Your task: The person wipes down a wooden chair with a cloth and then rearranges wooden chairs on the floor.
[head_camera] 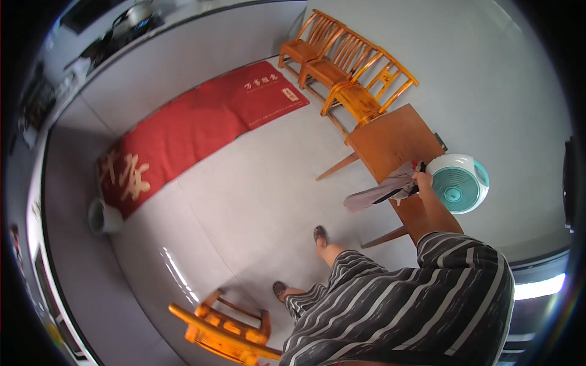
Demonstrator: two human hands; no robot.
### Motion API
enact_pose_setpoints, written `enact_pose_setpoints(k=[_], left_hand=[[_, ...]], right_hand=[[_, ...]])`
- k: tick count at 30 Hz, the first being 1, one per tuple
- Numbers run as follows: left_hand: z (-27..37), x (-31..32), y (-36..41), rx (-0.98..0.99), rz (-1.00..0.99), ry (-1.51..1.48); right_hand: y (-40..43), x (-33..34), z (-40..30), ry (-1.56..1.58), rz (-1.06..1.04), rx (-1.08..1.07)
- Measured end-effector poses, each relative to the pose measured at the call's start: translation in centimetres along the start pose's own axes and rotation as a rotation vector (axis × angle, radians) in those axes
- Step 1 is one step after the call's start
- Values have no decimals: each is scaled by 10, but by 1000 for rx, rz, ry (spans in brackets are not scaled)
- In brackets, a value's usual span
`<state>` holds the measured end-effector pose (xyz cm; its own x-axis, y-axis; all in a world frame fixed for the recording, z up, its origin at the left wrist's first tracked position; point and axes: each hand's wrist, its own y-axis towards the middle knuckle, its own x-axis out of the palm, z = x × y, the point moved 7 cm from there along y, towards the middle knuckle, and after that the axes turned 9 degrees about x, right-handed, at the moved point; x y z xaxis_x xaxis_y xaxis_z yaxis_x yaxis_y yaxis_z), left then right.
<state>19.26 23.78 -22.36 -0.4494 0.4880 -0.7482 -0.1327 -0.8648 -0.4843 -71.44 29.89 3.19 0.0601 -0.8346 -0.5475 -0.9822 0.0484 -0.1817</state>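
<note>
My right hand (422, 177) is closed around a bunch of cloths, with a pale mauve cloth (373, 194) hanging from it and darker and patterned fabric beside the fingers. This hand is over the brown wooden table (389, 137), next to a white and teal fan (453, 190) with a round grille. Of my left hand (262, 363), only what seem to be fingertips show at the bottom edge, by the top rail of a wooden chair (224, 331); its grip is hidden.
Several wooden chairs (357, 98) stand in a row along the wall beyond the table. A red mat (197, 123) lies along the counter base, with a pale bin (104, 217) at its near end. A metal pot (139, 14) stands on the counter. Splayed table legs reach out over the floor.
</note>
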Motion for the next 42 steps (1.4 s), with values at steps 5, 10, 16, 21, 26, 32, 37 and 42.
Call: enact_pose_setpoints(k=[5,10,16,21,26,32,37,42], left_hand=[[63,-95,72,-35,-30,286],[177,-217,210,127,34,503],[356,-228,367,375,-118,358],[558,-193,459,526,-471,688],[685,-160,622,568,-714,974],[968,-89,769,1197,-504,874],[1252,8,727,1491,-540,820],[1446,116,676,1630,-626,860]], right_hand=[[65,-46,11,280,261,184],[127,-9,68,-118,211,251],[138,90,99,-317,-73,362],[208,64,96,-354,250,388],[222,50,43,-283,353,370],[227,88,49,-359,-50,958],[314,94,-19,-818,-398,861],[529,84,-55,-879,-74,489]])
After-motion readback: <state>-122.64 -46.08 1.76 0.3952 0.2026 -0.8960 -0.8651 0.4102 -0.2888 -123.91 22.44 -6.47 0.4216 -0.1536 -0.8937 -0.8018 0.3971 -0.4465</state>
